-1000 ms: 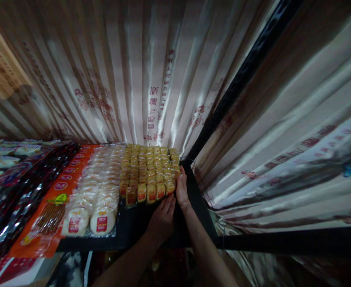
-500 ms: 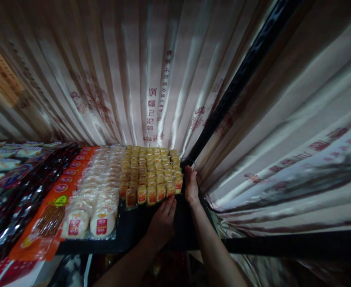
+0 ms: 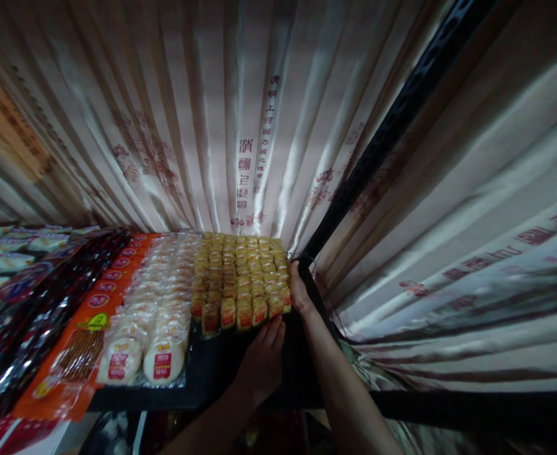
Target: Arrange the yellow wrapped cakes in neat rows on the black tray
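Note:
A block of several rows of small yellow packets (image 3: 240, 278) with red labels stands on a dark shelf (image 3: 207, 373). My left hand (image 3: 263, 357) lies on the shelf just in front of the block, its fingers stretched out flat toward the front-right packets. My right hand (image 3: 298, 289) rests flat against the block's right side, near the shelf's black corner post (image 3: 377, 139); its fingertips are partly hidden by the packets. Neither hand holds anything that I can see.
Left of the yellow block lie rows of round white packets (image 3: 159, 316), then orange packets (image 3: 93, 316) and dark glossy packets (image 3: 36, 316). Pleated satin curtains (image 3: 240, 126) with red print hang behind and to the right. A black rail (image 3: 472, 411) runs along the right.
My right hand has slid from the block's front-right corner to its right side, further back. A packet now shows at that corner. My left hand has barely moved.

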`<act>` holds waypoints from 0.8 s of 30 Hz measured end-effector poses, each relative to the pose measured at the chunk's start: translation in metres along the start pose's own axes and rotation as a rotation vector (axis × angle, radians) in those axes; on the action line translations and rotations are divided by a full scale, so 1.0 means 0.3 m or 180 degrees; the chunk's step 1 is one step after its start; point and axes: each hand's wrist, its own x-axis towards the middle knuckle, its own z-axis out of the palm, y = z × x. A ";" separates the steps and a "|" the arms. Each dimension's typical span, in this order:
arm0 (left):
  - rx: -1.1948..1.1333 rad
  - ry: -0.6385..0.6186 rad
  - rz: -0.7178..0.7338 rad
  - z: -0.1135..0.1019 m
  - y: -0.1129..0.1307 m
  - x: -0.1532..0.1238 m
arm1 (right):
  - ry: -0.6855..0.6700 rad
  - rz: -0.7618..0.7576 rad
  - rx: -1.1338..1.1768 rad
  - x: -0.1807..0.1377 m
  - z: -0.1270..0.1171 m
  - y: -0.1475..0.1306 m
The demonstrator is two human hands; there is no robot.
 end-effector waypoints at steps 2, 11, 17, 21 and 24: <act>-0.0013 0.0000 -0.0015 -0.014 0.003 0.000 | 0.0026 -0.0011 0.0069 -0.004 0.001 -0.005; -0.0065 -0.0057 -0.0067 -0.022 0.004 -0.001 | 0.0101 -0.0458 0.0164 0.007 -0.008 -0.051; -0.0071 -0.0071 -0.0049 -0.017 0.003 -0.003 | 0.0148 -0.0602 0.0111 0.047 0.011 -0.047; -0.0078 -0.0079 -0.0005 -0.022 0.003 -0.001 | -0.0043 -0.0540 0.0061 0.069 0.016 -0.030; -0.0098 -0.0067 -0.0016 -0.015 0.003 -0.002 | -0.0265 -0.0430 0.0054 0.074 0.001 -0.034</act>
